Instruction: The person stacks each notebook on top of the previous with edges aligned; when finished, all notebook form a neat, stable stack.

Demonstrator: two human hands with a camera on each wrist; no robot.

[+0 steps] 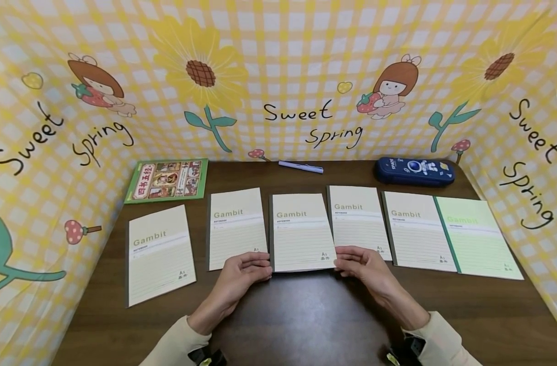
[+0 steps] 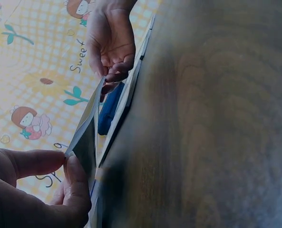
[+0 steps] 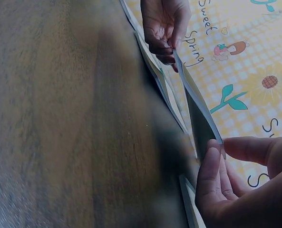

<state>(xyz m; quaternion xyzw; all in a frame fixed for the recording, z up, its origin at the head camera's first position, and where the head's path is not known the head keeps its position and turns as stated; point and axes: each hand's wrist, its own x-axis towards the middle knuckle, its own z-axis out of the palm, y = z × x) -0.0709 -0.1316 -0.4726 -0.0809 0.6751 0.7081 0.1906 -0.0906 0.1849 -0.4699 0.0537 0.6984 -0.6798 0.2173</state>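
Both hands pinch the near corners of the middle notebook, the left hand at its left corner, the right hand at its right, thumb and fingers closed on the cover. Its near edge is lifted off the surface (the wrist views show this), midway along the near side, between two other cream notebooks.
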